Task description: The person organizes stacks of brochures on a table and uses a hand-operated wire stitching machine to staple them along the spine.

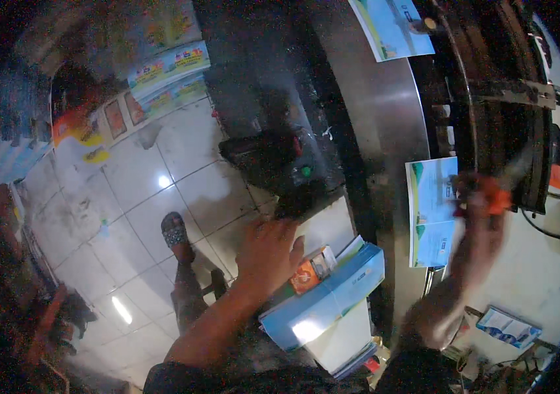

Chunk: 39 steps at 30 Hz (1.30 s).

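While the left hand (268, 253) rests flat, fingers spread, on the blue-edged sheet stack (329, 295) by a small orange box (311, 268), the blurred right hand (483, 203) pinches an orange tool over 1 printed sheet (432, 213). Keep the stack pinned; steady the right.

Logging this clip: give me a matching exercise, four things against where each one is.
Things:
1. left hand
2. right hand
3. small orange box
4. sandalled foot

Places:
A. on the white tiled floor
B. raised and blurred, gripping something orange by the dark machine
C. lying on the blue-edged stack of sheets
D. resting at the stack's top, fingers beside the box

Pairs: 1-D, 2-B, 3-C, 4-A
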### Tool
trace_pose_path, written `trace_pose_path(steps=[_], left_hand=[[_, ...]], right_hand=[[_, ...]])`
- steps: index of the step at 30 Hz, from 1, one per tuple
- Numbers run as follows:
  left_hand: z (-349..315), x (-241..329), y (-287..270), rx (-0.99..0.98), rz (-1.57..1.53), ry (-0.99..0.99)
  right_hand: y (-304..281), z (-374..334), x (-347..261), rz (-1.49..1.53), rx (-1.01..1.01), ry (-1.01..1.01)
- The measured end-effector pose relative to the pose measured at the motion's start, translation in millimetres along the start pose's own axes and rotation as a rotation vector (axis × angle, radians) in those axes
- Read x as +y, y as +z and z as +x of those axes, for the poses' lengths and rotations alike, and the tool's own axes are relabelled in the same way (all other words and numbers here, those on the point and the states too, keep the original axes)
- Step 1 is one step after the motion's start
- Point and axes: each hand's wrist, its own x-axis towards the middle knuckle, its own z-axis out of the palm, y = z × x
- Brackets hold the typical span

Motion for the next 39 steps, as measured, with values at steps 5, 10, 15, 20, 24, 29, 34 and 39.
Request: trace_pose_path(steps=[5,10,15,20,24,29,34,39], left_hand=[[-5,-9,3,0.091,0.096,-0.006],[1,-2,5,0.062,0.096,0.011],[2,-1,5,0.082,0.119,0.012],[3,1,5,0.048,0.138,-0.020],[2,-2,9,0.075,0.110,-0.016],[1,-4,6,-0.007,0.016,-0.047],[1,-5,7,0.061,0.036,0.000],[1,-4,5,0.045,0.078,-0.010]], right_hand=[[113,11,32,0.769,-0.251,0.647],[112,74,75,1.088,-0.240,0.527],[116,81,71,1.103,-0.237,0.460],[117,91,70,1.208,-0.273,0.505],[116,92,78,1.108,-0.240,0.464],[114,68,66,0.998,-0.292,0.505],[111,82,82,1.416,-0.399,0.604],[120,89,61,1.166,-0.175,0.458]])
